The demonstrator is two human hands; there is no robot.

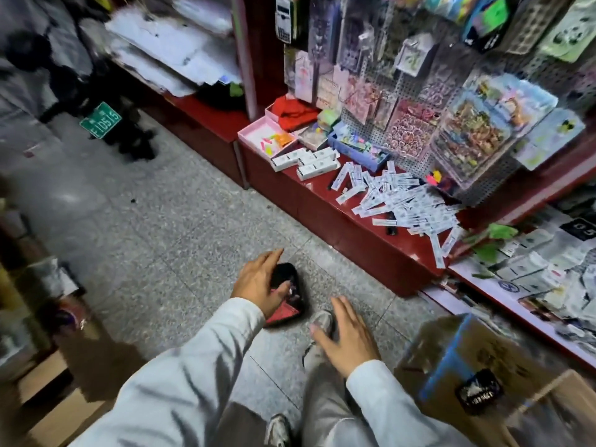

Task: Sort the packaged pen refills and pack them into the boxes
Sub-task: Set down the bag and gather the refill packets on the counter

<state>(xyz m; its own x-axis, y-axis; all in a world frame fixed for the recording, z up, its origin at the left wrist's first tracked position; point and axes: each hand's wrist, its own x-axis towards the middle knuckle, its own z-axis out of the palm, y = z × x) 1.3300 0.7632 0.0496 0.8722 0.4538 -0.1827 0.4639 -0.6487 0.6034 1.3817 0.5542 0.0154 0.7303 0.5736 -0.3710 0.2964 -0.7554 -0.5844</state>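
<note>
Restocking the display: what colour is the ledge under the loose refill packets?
Dark red ledge, head view.

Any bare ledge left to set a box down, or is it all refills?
Bare red ledge runs along the front edge, below the white boxes and left of the refill pile. Crowded: the pile covers the ledge's right half and spills over its edge; trays and a blue bin fill the back. The floor is open.

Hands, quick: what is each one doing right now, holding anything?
Left hand: fingers curled round a phone, holding it.
Right hand: open, fingers straight, holding nothing.
</note>
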